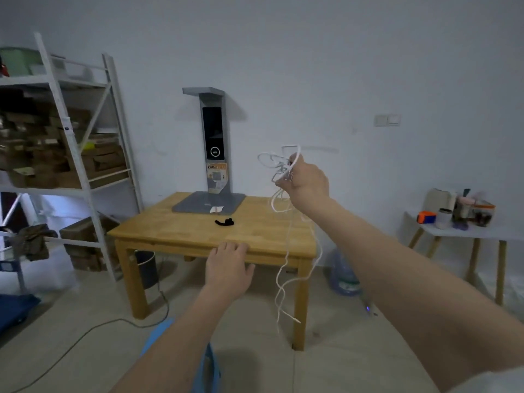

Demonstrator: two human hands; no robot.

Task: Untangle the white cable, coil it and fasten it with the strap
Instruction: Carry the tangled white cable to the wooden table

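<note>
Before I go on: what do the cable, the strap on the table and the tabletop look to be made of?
White cable: thin, smooth, likely plastic-sheathed; it hangs in limp curls from the right hand.
Black strap: dull and crumpled, probably fabric, perhaps hook-and-loop.
Table: light wood with visible joined strips, slight sheen, seemingly varnished.

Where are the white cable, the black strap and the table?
cable (279, 165), head view, on the tangled loops above the right hand.
strap (224, 222), head view, on its middle, lying on the tabletop.
table (175, 228), head view, on a bare part of the wooden top.
</note>
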